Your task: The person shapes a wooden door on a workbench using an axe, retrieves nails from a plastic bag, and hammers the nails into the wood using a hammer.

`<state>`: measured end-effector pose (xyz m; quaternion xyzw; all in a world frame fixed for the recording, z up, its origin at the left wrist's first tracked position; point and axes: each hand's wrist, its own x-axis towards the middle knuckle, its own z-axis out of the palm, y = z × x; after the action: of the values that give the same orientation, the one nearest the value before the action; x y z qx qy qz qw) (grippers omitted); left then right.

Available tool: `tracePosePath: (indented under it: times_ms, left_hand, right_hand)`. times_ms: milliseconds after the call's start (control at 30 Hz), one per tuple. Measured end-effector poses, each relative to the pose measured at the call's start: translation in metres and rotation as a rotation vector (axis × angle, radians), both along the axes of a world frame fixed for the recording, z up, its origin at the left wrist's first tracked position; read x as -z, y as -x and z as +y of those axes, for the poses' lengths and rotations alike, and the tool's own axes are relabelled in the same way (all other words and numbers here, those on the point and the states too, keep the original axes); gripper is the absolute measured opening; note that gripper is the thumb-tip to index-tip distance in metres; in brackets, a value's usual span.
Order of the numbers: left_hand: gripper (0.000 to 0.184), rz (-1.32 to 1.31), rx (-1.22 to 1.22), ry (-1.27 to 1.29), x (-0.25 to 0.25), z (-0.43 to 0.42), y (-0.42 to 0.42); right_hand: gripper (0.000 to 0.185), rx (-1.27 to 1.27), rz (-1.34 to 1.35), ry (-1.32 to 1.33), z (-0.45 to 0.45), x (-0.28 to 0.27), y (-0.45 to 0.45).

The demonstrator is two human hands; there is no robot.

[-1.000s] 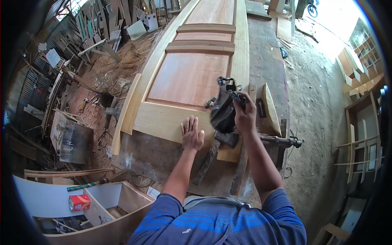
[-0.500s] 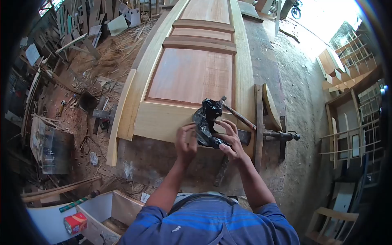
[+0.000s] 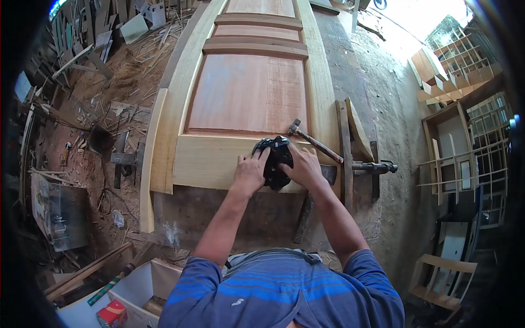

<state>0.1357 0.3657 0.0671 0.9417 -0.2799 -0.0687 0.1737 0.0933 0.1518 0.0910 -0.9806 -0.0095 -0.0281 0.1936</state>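
Panelled door (image 3: 246, 93) on workbench (image 3: 219, 214) | left fingers (image 3: 263, 156), right fingers (image 3: 297, 155) — clamped on black plastic bag (image 3: 273, 176) | scrap-littered floor (image 3: 123, 76) alongside

Left hand (image 3: 250, 173), earlier flat on wooden rail (image 3: 205, 163), now touching black bag (image 3: 273, 177); bag apparently bunched smaller.

Over to the scuffed workbench (image 3: 219, 213): bears a panelled door (image 3: 246, 95) and, just right of it, holds a dark wooden strip (image 3: 345, 150), a curved board (image 3: 358, 131) and, by the right edge, a metal clamp (image 3: 375, 167).
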Motion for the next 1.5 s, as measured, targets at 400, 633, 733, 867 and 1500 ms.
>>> tracePosePath:
  times_ms: [400,633,733,867,1500]
  left_hand:
    - [0.056,0.087,0.01,0.204,0.013,0.012,-0.004]
    - [0.051,-0.012,-0.063,0.279,0.035,0.002,0.009]
    - [0.055,0.006,-0.068,0.226,0.05,0.002,0.007]
    - [0.043,-0.025,-0.099,0.225,0.047,0.006,0.013]
    - [0.066,0.109,-0.167,0.346,0.049,0.014,0.017]
  right_hand:
    - [0.038,-0.038,0.125,-0.134,0.012,0.026,-0.017]
    - [0.05,-0.134,0.036,-0.084,0.01,0.023,-0.005]
    - [0.055,-0.123,0.155,-0.144,0.012,0.022,-0.009]
    - [0.061,-0.22,0.148,-0.113,0.019,0.021,-0.015]
    - [0.021,0.036,0.236,-0.493,0.012,0.008,-0.006]
